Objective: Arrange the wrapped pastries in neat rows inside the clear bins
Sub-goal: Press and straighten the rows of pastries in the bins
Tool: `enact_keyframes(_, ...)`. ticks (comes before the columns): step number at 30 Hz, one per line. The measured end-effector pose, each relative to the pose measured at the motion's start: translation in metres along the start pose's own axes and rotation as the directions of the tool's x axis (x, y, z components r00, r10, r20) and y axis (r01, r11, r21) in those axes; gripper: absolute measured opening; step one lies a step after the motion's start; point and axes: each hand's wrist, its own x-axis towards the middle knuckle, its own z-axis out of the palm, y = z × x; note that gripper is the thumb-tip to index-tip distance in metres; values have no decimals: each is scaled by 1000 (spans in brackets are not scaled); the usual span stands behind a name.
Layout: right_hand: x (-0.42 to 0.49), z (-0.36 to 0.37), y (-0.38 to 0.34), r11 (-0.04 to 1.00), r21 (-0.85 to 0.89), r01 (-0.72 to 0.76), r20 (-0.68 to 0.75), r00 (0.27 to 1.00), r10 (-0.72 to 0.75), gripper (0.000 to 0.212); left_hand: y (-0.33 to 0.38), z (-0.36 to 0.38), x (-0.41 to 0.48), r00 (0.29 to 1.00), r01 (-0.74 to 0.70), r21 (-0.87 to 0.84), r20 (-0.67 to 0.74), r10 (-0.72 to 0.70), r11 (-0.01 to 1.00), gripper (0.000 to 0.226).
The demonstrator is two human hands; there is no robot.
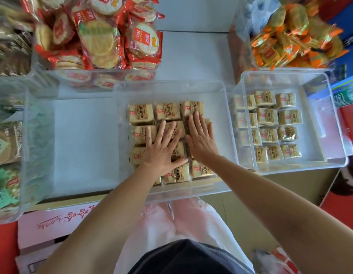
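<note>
While both hands lie flat on the wrapped pastries in the middle clear bin, the fingers are straight and spread, pressing down and gripping nothing. The left hand covers the centre of the block, thumb pointing along the near rows; the right hand lies just beside it, fingertips touching the far row. These pastries sit edge to edge, three across (four rows can be counted, the middle ones partly hidden by the hands). To the right, a second clear bin holds further pastries, also in rows of three. Behind the middle bin stands a bin of red-wrapped round crackers; at far right, a heap of orange-wrapped snacks
</note>
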Motion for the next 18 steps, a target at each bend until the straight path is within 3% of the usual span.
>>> enact_keyframes(8,-2,0,7,985,-148,93,-5,995,-95,62,-8,1,0,997,-77,56,28,75,995,120)
enact_keyframes(12,1,-1,14,963,-218,159,7,987,-161,61,-9,0,0,996,-79,45,32,77,996,121)
enact_keyframes(18,1,-10,11,972,-170,164,33,986,-161,60,-11,-5,-1,996,-75,51,60,72,996,112)
